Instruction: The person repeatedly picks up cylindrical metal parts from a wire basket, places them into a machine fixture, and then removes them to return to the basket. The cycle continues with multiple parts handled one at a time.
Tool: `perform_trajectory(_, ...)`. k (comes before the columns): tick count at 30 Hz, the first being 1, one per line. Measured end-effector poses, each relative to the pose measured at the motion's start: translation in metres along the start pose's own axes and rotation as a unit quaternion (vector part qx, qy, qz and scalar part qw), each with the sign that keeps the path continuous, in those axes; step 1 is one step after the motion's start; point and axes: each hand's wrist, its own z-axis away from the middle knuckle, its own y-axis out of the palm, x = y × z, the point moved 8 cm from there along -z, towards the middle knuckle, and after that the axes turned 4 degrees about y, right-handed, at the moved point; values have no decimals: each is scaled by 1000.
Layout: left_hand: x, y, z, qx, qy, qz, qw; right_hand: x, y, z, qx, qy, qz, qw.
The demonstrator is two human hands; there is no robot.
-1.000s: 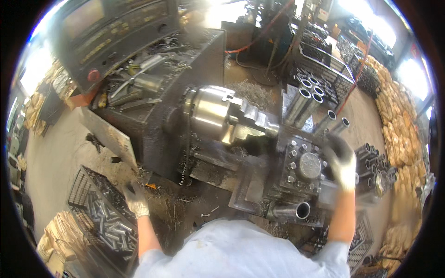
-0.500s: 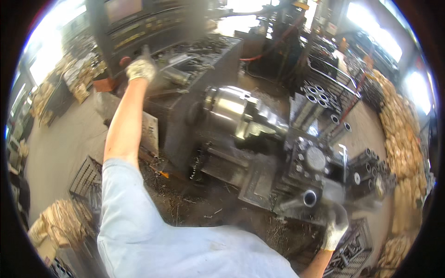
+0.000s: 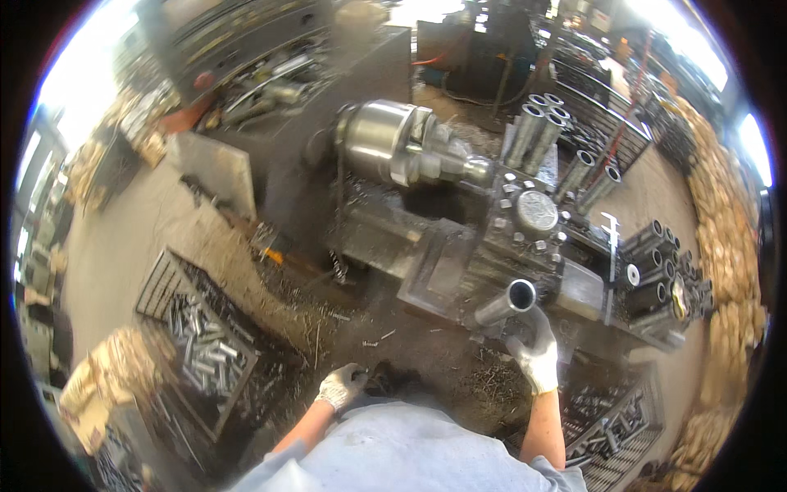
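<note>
My right hand [image 3: 537,358], in a whitish glove with darkened fingers, is raised beside the open end of a metal tube [image 3: 502,305]. Its thumb and fingers are apart, close to the tube's rim; whether they touch it is unclear. That tube lies at the near side of a lathe's bolted tool post [image 3: 537,211]. Low in front of my body is my gloved left hand [image 3: 341,387], its dark fingertips blurred and partly curled. Beyond the tool post, the lathe's shiny chuck [image 3: 379,141] has a bright metal piece [image 3: 475,168] at its jaws.
Upright tubes [image 3: 525,139] stand behind the tool post; more dark tubes [image 3: 652,266] are stacked at right beside a caliper-like tool [image 3: 611,246]. Wire baskets of metal pieces stand at lower left [image 3: 215,353] and lower right [image 3: 619,430]. Chips [image 3: 316,328] litter the floor.
My left hand has come down from the machine's upper left to near my body. My right hand has moved up beside the tube's end. The view has shifted.
</note>
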Motion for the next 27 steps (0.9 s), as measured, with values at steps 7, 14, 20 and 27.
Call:
perform_trajectory(7, 72, 20, 96, -96, -80, 31, 992, 13, 55, -32, 2, -81, 195, 977)
perform_trajectory(14, 186, 59, 287, -248, -250, 124, 928, 23, 283, 119, 341, -276, 190, 878)
perform_trajectory(20, 265, 145, 500, -341, -438, 213, 804, 10, 455, 398, 642, -377, 276, 608)
perform_trajectory(27, 228, 267, 662, -530, -597, 352, 488, 53, 476, 678, 855, -395, 178, 286)
